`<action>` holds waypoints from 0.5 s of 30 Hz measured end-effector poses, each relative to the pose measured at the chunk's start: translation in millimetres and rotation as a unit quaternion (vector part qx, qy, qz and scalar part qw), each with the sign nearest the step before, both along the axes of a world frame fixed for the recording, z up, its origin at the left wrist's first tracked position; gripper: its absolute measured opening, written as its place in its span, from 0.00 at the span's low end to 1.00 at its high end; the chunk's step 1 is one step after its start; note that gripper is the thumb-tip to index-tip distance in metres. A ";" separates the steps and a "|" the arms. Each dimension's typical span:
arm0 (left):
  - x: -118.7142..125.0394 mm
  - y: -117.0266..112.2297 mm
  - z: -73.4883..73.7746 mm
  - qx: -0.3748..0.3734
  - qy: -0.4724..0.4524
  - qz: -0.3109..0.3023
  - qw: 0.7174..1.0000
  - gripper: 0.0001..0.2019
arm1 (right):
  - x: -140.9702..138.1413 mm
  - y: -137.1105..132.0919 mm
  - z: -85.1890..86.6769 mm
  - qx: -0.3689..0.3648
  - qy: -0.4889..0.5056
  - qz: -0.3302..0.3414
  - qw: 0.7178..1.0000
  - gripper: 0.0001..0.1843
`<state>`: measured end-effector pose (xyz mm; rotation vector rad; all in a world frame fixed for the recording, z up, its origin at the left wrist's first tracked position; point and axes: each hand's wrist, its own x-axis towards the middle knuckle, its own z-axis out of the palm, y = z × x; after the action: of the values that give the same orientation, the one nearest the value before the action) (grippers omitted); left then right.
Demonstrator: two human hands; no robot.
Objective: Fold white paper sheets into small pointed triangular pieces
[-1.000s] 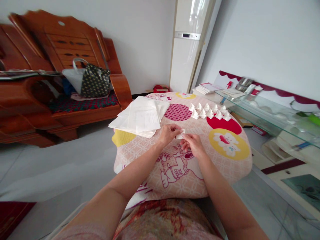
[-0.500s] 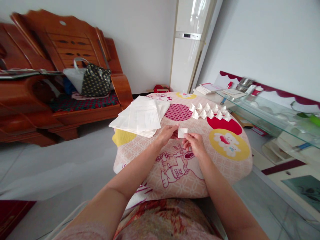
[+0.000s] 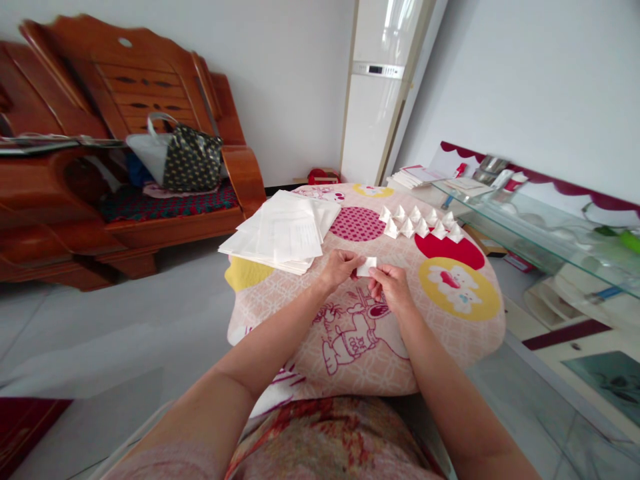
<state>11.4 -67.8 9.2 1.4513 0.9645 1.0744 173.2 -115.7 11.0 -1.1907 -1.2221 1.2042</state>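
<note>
Hands: left hand (image 3: 340, 267) | right hand (image 3: 390, 288) | both pinch folded paper (image 3: 367, 266)

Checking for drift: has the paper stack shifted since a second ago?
No. The paper stack still lies just left of the blanket's dotted red circle.

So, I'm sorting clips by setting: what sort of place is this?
Probably a home living room: a wooden sofa with a handbag, a standing air conditioner, and a blanket-covered table where the left hand and right hand hold a small folded paper.
</note>
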 end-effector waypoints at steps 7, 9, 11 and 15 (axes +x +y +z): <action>-1.2 -3.0 4.1 -0.031 -0.040 -0.039 0.998 0.19 | 1.4 -0.4 -0.4 0.009 -0.035 0.038 0.999 0.20; -0.8 -2.1 4.1 -0.032 -0.036 -0.047 0.998 0.19 | 1.3 0.4 -1.8 0.008 -0.046 0.050 0.998 0.20; 0.2 -1.3 3.7 -0.025 -0.036 -0.042 0.998 0.19 | 1.1 1.0 -2.5 0.007 -0.048 0.056 0.997 0.21; 1.4 -1.5 4.1 -0.021 -0.032 -0.017 0.999 0.19 | 1.9 0.7 -2.6 0.010 -0.053 0.060 0.997 0.21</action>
<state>12.8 -69.3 13.3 1.3859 0.9095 1.0631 175.1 -115.0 8.4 -1.1929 -1.3981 1.2268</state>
